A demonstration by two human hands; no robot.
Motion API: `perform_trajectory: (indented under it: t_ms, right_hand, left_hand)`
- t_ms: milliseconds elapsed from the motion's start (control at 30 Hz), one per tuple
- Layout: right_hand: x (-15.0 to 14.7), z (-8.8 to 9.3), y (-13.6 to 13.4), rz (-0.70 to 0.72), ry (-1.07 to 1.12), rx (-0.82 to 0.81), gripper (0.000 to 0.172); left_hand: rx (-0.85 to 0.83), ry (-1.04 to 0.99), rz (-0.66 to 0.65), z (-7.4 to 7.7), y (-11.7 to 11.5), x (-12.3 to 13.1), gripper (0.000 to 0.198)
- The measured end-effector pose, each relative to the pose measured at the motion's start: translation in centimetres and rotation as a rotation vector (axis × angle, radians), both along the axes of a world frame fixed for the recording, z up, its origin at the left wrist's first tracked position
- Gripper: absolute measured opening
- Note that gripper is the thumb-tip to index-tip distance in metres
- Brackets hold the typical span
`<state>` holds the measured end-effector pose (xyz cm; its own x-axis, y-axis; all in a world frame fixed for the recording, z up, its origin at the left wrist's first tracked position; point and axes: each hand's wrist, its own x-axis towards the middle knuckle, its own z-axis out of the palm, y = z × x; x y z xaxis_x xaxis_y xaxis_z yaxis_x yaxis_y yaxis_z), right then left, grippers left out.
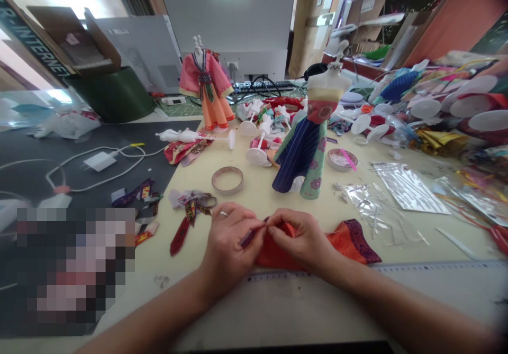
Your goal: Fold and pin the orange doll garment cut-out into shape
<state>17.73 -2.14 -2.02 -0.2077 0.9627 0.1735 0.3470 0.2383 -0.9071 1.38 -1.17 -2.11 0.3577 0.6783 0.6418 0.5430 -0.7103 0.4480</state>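
Both of my hands pinch a small orange-red doll garment (pixel 344 243) with a dark purple patterned trim, lying on the cream table (pixel 254 195) near its front edge. My left hand (pixel 229 245) grips the trim edge between thumb and fingers. My right hand (pixel 298 238) pinches the same edge right beside it, fingers closed. Just behind my hands stands a headless doll mannequin (pixel 307 137) in a navy striped skirt with green floral panels.
A second mannequin in a pink and orange robe (pixel 207 87) stands at the back. A tape ring (pixel 227 179), fabric ribbons (pixel 186 211), white doll stands (pixel 256 155), clear plastic bags (pixel 400 184) and a heap of doll clothes (pixel 444 105) at the right surround the work spot. Cables (pixel 99 161) lie at left.
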Motion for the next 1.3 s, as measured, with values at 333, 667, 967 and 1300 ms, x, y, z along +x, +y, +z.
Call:
perform_trajectory:
  t_ms: [333,667,967,1300]
  right_hand:
    - [0.0,0.1,0.1,0.036,0.084,-0.078,0.011]
    - [0.3,-0.2,0.5,0.096,0.280,-0.296,0.011]
    - [0.4,0.0,0.4,0.125,0.234,-0.216,0.009]
    - [0.4,0.7,0.1,0.108,0.039,-0.079,0.012]
  left_hand:
    - [-0.061,-0.011,-0.009,-0.1,0.1,0.0,0.010]
    - [-0.417,-0.101,-0.041,0.3,0.3,-0.2,0.014]
    - [-0.457,-0.089,-0.088,0.4,0.5,-0.6,0.027]
    - [-0.486,-0.036,-0.136,1.0,0.5,-0.7,0.011]
